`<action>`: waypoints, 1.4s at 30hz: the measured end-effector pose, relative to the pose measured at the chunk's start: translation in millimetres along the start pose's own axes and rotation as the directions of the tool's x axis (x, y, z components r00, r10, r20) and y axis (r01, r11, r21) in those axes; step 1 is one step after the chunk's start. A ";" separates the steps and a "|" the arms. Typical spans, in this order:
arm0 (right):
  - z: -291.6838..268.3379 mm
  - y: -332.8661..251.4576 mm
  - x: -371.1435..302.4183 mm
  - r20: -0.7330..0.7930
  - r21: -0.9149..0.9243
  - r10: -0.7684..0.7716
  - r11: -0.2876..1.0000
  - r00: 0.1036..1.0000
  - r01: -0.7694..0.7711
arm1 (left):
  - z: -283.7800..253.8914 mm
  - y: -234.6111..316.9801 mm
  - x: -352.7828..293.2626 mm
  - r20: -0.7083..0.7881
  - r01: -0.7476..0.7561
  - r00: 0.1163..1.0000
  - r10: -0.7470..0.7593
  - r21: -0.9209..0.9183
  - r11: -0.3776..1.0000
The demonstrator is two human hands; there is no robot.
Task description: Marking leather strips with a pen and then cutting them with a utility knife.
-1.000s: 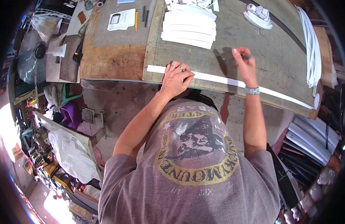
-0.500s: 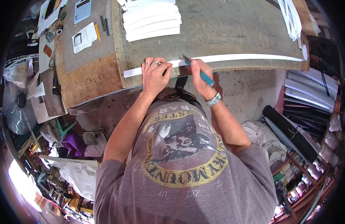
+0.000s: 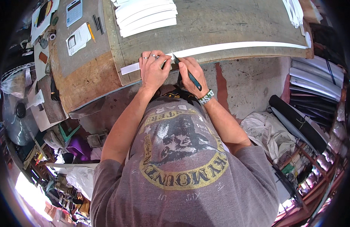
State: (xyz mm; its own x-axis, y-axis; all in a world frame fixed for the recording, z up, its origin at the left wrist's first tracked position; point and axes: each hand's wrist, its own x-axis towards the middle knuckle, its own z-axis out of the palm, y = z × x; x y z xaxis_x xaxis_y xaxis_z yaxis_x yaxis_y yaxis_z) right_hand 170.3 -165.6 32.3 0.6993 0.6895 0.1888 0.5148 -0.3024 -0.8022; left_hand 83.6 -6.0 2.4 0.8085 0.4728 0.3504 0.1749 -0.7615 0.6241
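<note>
A long, narrow white strip (image 3: 235, 46) runs along the near edge of the worktable. My left hand (image 3: 153, 72), wearing rings, presses on the strip near its left end, with fingers bent and thumb and forefinger close together at its edge. In my right hand (image 3: 190, 70) is a craft knife (image 3: 194, 81) with a teal handle, and its dark pointed tip meets the strip just right of my left fingertips. Beyond my hands lies a stack of white strips (image 3: 146, 19). What lies under my left fingers is hidden.
To the left, the table holds a calculator (image 3: 74, 12), a paper note (image 3: 78, 39), an orange pencil (image 3: 91, 32) and dark pens (image 3: 97, 24). More white strips (image 3: 293, 13) lie at the far right. Rolls of material (image 3: 315, 77) are stacked beside the table on the right.
My right hand has moved left and down toward my left hand, bringing the knife tip onto the strip. My left hand still holds the strip; the whole view has shifted slightly.
</note>
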 end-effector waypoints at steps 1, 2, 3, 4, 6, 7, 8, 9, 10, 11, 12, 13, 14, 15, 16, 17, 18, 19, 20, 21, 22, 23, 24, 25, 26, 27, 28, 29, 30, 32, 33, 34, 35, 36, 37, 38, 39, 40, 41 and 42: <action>-0.9 -0.4 0.0 -0.001 -0.003 -0.001 1.000 1.000 0.001 | -0.8 0.8 0.0 0.016 0.010 1.000 -0.010 -0.006 1.000; -1.5 -1.2 0.3 -0.002 -0.006 -0.002 1.000 1.000 0.002 | -0.6 0.8 -0.4 0.014 0.013 1.000 -0.013 -0.005 1.000; -1.1 -1.8 0.6 0.001 -0.005 -0.004 1.000 1.000 0.004 | -0.2 0.7 -0.5 0.015 0.011 1.000 -0.011 -0.005 1.000; -0.6 -2.3 0.9 -0.002 -0.007 0.000 1.000 1.000 0.000 | -0.1 0.4 -0.7 0.017 0.010 1.000 -0.010 -0.006 1.000; -0.2 -2.0 0.9 -0.002 -0.010 0.002 1.000 1.000 -0.002 | -0.7 -0.1 -0.5 0.014 0.006 1.000 -0.006 -0.004 1.000; 0.9 -0.8 -0.2 -0.009 -0.026 -0.009 1.000 1.000 0.008 | -0.8 -0.2 -0.5 0.014 0.000 1.000 0.000 -0.002 1.000; 1.6 -0.7 0.3 -0.015 -0.040 -0.020 0.999 1.000 0.019 | -1.0 -0.3 -0.1 0.012 0.001 1.000 -0.001 -0.002 1.000; 1.9 -0.9 0.7 -0.013 -0.041 -0.021 0.999 1.000 0.020 | -1.2 -0.1 -0.2 0.018 0.005 1.000 -0.005 -0.002 1.000; 2.0 -1.6 0.9 -0.016 -0.041 -0.011 0.999 1.000 0.011 | -1.3 -0.1 0.0 0.025 0.008 1.000 -0.008 -0.002 1.000; 2.2 -2.3 0.9 -0.020 -0.042 0.000 0.999 1.000 -0.001 | -1.5 0.0 0.6 0.025 0.010 1.000 -0.009 -0.004 1.000; 2.3 -3.1 1.5 -0.018 -0.044 0.001 0.999 1.000 -0.002 | -1.6 0.0 1.2 0.029 0.007 1.000 -0.007 -0.008 1.000; 2.0 -4.0 2.4 -0.012 -0.048 -0.002 0.999 1.000 0.001 | -1.8 -0.2 1.9 0.034 0.004 0.999 -0.004 -0.014 1.000; 1.0 -6.0 3.9 -0.005 -0.051 -0.006 0.999 1.000 0.005 | -2.5 0.2 2.8 0.034 0.007 0.999 -0.006 -0.016 1.000; -0.1 -8.2 5.9 -0.002 -0.054 -0.004 0.999 1.000 0.004 | -3.4 0.0 3.9 0.048 0.000 0.999 0.000 -0.013 1.000; -1.5 -10.8 8.4 0.018 -0.054 0.022 0.998 1.000 -0.021 | -4.4 -0.3 5.1 0.062 -0.006 0.998 0.007 -0.010 1.000; -2.4 -13.0 10.5 0.038 -0.054 0.047 0.998 0.998 -0.045 | -6.2 -0.3 7.2 0.061 -0.004 0.998 0.005 -0.014 1.000; -2.5 -14.3 11.6 0.041 -0.058 0.047 0.997 0.998 -0.045 | -8.2 -0.6 9.6 0.102 -0.014 0.995 0.015 -0.017 1.000; -2.5 -15.6 12.3 0.045 -0.056 0.049 0.997 0.998 -0.046 | -10.4 -1.2 12.1 0.142 -0.024 0.990 0.026 -0.020 1.000; -2.7 -16.7 13.1 0.052 -0.054 0.048 0.997 0.998 -0.045 | -11.6 -3.7 15.5 0.138 -0.020 0.990 0.023 -0.024 1.000; -2.8 -17.2 13.7 0.056 -0.059 0.046 0.997 0.997 -0.043 | -12.2 -7.3 20.8 0.188 -0.045 0.981 0.048 -0.024 0.999; -3.0 -17.5 14.3 0.071 -0.063 0.055 0.997 0.996 -0.051 | -12.7 -10.6 25.8 0.236 -0.068 0.969 0.073 -0.026 0.997; -3.0 -17.6 15.3 0.087 -0.068 0.064 0.996 0.994 -0.058 | -17.0 -11.7 33.3 0.231 -0.062 0.971 0.067 -0.028 0.998; -3.3 -17.8 15.6 0.093 -0.072 0.063 0.996 0.994 -0.056 | -23.3 -11.6 42.4 0.333 -0.078 0.938 0.092 -0.054 0.995; -3.7 -18.1 15.5 0.101 -0.093 0.071 0.994 0.992 -0.062 | -26.0 -12.5 48.3 0.430 -0.091 0.895 0.117 -0.080 0.993; -3.2 -18.8 15.6 0.112 -0.113 0.077 0.992 0.991 -0.065 | -25.5 -14.7 50.4 0.426 -0.082 0.898 0.108 -0.080 0.993; -2.6 -19.6 15.5 0.123 -0.114 0.074 0.992 0.990 -0.060 | -24.4 -16.7 52.3 0.448 -0.116 0.881 0.151 -0.104 0.988; -1.9 -20.3 15.3 0.113 -0.120 0.075 0.991 0.991 -0.061 | -23.6 -18.8 53.9 0.469 -0.149 0.862 0.193 -0.128 0.980; -1.0 -19.5 15.2 0.101 -0.127 0.077 0.990 0.992 -0.064 | -22.4 -20.9 55.6 0.467 -0.141 0.865 0.186 -0.129 0.982; 1.9 -16.4 14.6 0.110 -0.129 0.077 0.990 0.991 -0.063 | -21.3 -22.9 57.1 0.518 -0.118 0.839 0.164 -0.122 0.985; 8.3 -11.2 13.6 0.049 -0.151 0.020 0.989 0.999 -0.012 | -21.4 -22.1 61.2 0.567 -0.086 0.812 0.139 -0.119 0.989; 9.3 -10.0 14.7 0.057 -0.154 0.022 0.988 0.998 -0.013 | -23.1 -18.7 65.6 0.601 -0.080 0.791 0.112 -0.080 0.994; 10.0 -8.9 16.1 0.067 -0.150 0.030 0.988 0.997 -0.020 | -23.8 -16.5 67.7 0.634 -0.075 0.769 0.085 -0.042 0.996; 9.7 -9.1 18.6 0.076 -0.144 0.036 0.989 0.997 -0.024 | -23.3 -18.0 68.0 0.631 -0.072 0.771 0.083 -0.043 0.996; 7.7 -10.1 19.8 0.079 -0.146 0.034 0.989 0.996 -0.022 | -23.5 -20.3 67.9 0.625 -0.069 0.776 0.086 -0.051 0.996; 4.6 -11.8 20.7 0.087 -0.133 0.039 0.991 0.995 -0.027 | -23.1 -21.3 67.3 0.619 -0.067 0.780 0.089 -0.058 0.996; 3.8 -14.3 21.7 0.090 -0.117 0.045 0.993 0.995 -0.034 | -23.7 -21.3 67.9 0.618 -0.068 0.781 0.089 -0.057 0.996; 3.6 -11.7 17.4 0.078 -0.130 0.003 0.992 0.997 0.007 | -23.2 -20.2 68.1 0.624 -0.056 0.777 0.076 -0.052 0.997; 3.4 -9.8 12.0 0.079 -0.128 0.001 0.992 0.997 0.009 | -23.0 -19.4 68.3 0.631 -0.044 0.773 0.063 -0.045 0.998; 2.2 -9.5 7.2 0.066 -0.149 -0.015 0.989 0.998 0.025 | -22.1 -18.8 68.7 0.630 -0.044 0.774 0.062 -0.044 0.998; 2.2 -8.4 4.4 0.054 -0.169 -0.032 0.985 0.998 0.040 | -21.2 -18.3 69.2 0.631 -0.058 0.772 0.074 -0.045 0.997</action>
State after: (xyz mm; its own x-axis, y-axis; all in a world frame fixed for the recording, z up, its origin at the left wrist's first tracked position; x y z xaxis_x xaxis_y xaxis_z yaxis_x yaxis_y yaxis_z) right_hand 168.0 -158.6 38.6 0.6551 0.7329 0.1834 0.6190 -0.3814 -0.6866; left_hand 124.4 50.0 30.0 0.9919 0.0291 -0.1240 0.1017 -0.7669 0.6336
